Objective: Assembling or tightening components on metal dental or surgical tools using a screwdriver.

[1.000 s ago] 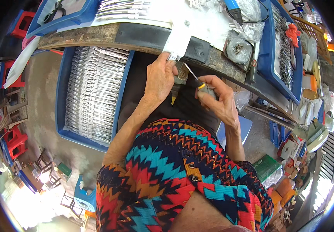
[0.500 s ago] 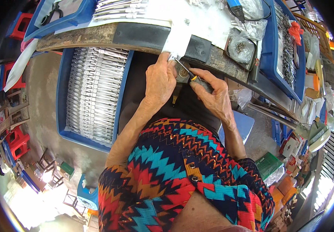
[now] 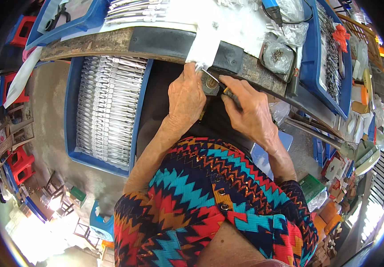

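At the bench's near edge, my left hand (image 3: 186,99) pinches a small silvery metal part (image 3: 199,66); most of it is hidden by the fingers and the white cloth behind. My right hand (image 3: 248,108) is closed around a screwdriver (image 3: 210,76), its dark and yellow handle partly covered by the palm. The thin shaft points up and left, its tip at the metal part. Whether it sits in a screw is too small to tell. A strip of white cloth (image 3: 203,50) hangs over the bench edge right above my fingers.
Left of my lap stands a blue tray (image 3: 71,107) packed with rows of slim metal pieces (image 3: 107,107). On the bench (image 3: 90,42) lie more metal pieces (image 3: 138,10), a blue-handled power tool (image 3: 271,10) and a small dish of screws (image 3: 277,57). Another blue tray (image 3: 310,58) is at right.
My right hand has rolled over on the screwdriver handle, with its back now turned up and its wrist a little further right. My left hand has barely shifted and keeps its pinch.
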`<state>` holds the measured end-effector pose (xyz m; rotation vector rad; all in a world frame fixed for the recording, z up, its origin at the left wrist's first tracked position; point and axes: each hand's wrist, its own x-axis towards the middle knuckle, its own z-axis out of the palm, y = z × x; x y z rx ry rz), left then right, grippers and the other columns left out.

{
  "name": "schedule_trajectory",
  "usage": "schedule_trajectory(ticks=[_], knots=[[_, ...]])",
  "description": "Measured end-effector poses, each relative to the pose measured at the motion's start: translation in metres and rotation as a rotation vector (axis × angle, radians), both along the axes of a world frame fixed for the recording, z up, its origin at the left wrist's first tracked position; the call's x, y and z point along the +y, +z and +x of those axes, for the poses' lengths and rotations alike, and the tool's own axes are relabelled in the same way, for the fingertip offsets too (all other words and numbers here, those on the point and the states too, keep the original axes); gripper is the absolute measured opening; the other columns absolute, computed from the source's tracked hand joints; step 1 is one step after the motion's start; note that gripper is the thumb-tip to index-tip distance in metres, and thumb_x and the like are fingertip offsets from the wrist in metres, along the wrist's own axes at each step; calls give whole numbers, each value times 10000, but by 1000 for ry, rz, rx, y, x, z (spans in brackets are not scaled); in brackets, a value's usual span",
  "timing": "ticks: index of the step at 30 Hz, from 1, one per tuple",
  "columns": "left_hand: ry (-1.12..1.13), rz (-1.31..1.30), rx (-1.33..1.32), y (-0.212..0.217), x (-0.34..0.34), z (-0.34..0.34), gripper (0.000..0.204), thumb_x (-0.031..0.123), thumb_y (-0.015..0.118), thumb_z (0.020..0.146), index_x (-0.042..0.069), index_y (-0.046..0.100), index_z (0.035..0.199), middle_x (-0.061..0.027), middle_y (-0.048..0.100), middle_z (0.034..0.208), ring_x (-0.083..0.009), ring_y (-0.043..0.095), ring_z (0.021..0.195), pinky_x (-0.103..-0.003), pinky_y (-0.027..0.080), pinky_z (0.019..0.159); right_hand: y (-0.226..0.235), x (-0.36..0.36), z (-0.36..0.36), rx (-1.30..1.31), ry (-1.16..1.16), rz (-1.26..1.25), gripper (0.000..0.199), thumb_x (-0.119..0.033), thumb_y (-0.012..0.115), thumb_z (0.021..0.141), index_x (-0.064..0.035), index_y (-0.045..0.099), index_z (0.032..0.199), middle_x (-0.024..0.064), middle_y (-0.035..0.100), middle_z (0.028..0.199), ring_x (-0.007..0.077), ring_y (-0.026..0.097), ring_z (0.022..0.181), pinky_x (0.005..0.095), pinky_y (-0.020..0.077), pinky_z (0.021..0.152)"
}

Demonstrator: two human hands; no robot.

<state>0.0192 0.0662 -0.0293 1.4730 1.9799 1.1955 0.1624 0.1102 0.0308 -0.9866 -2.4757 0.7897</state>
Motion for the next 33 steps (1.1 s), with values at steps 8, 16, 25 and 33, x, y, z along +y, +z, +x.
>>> schedule_trajectory(ticks=[8, 16, 25, 33], knots=[[25, 36, 75, -3, 1, 3, 161, 15, 506, 811, -45, 432, 940, -237, 578, 728, -384, 586, 631, -410, 465, 514, 1, 4, -2, -253, 214, 485, 478, -62, 565, 629, 5, 514, 1100, 94, 456, 744, 206, 523, 600, 297, 442, 485], [64, 55, 131, -9, 5, 7, 175, 2, 542, 767, -28, 432, 900, -208, 572, 686, -353, 587, 579, -385, 464, 473, -4, 8, -2, -293, 268, 456, 451, -81, 558, 642, 28, 519, 1078, 101, 438, 716, 198, 512, 579, 295, 433, 462], [97, 86, 171, -11, 8, 7, 192, -14, 556, 735, -26, 446, 892, -191, 577, 681, -344, 586, 552, -376, 461, 453, -18, 12, -6, 183, 9, -92, 194, -46, 591, 765, 17, 599, 948, 92, 534, 652, 167, 538, 519, 250, 400, 425], [107, 62, 252, -11, 6, 6, 191, 7, 557, 744, -22, 446, 897, -200, 584, 691, -354, 591, 572, -393, 462, 464, -21, 24, 7, 620, -403, -1622, 297, -93, 591, 791, 27, 554, 1060, 103, 569, 703, 83, 467, 454, 199, 313, 349]])
